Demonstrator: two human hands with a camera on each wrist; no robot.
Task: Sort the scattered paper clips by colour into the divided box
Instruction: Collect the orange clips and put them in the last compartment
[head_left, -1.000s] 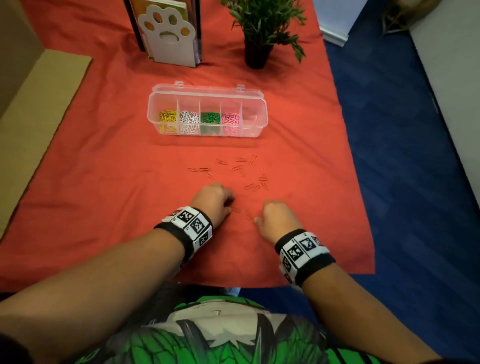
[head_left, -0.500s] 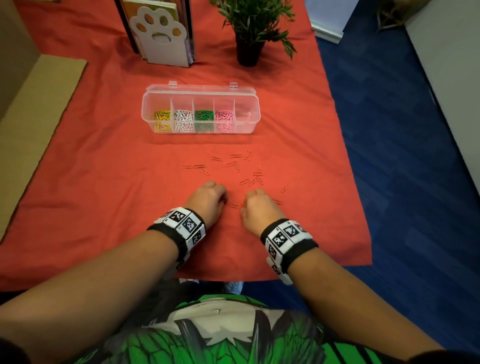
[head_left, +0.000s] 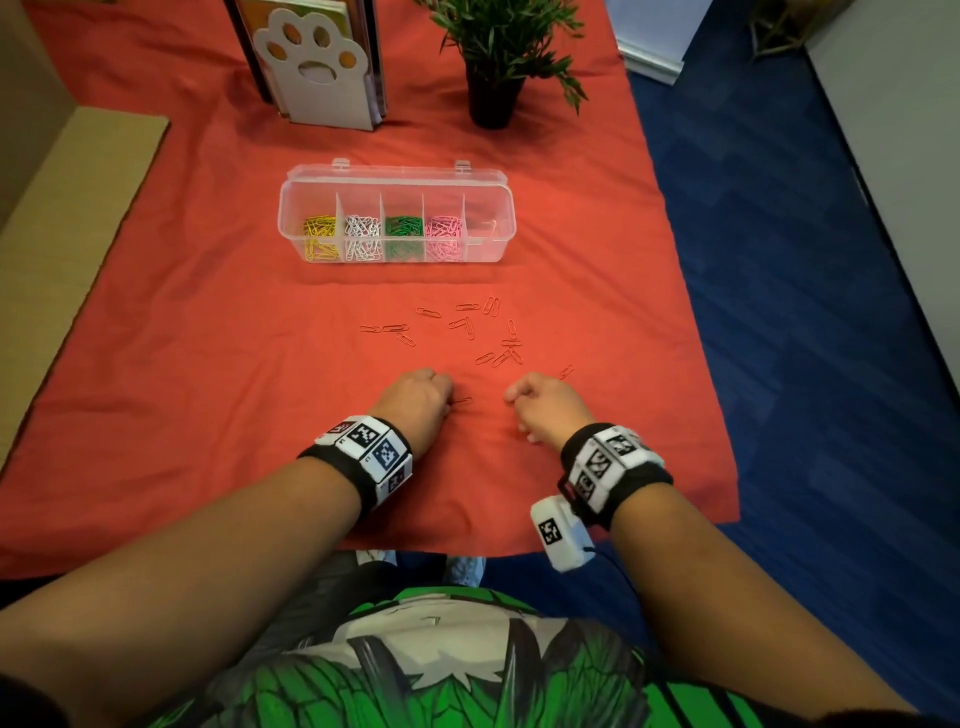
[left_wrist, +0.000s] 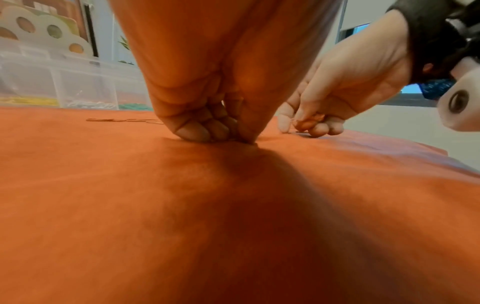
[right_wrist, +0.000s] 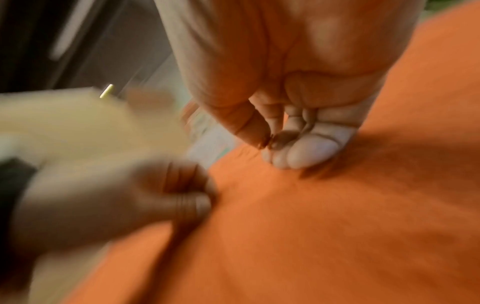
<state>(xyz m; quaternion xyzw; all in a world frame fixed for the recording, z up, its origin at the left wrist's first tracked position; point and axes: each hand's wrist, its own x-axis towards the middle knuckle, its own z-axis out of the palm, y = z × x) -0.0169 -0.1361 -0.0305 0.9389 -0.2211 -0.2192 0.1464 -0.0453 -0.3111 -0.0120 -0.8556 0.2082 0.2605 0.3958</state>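
Note:
A clear divided box holds yellow, white, green and pink paper clips in separate compartments, with a few orange ones in the rightmost. Several orange paper clips lie scattered on the red cloth in front of it. My left hand has its curled fingertips pressed to the cloth, pinching at one orange clip. My right hand hovers just to the right with its fingers curled, and it holds orange clips between thumb and fingers. The right wrist view is blurred.
A white paw-shaped stand and a potted plant stand behind the box. Cardboard lies along the left. The cloth ends at the near edge and on the right, where blue floor begins.
My right hand has drawn away from the left one, lifting a little and turning. My left hand has stayed at the same clip.

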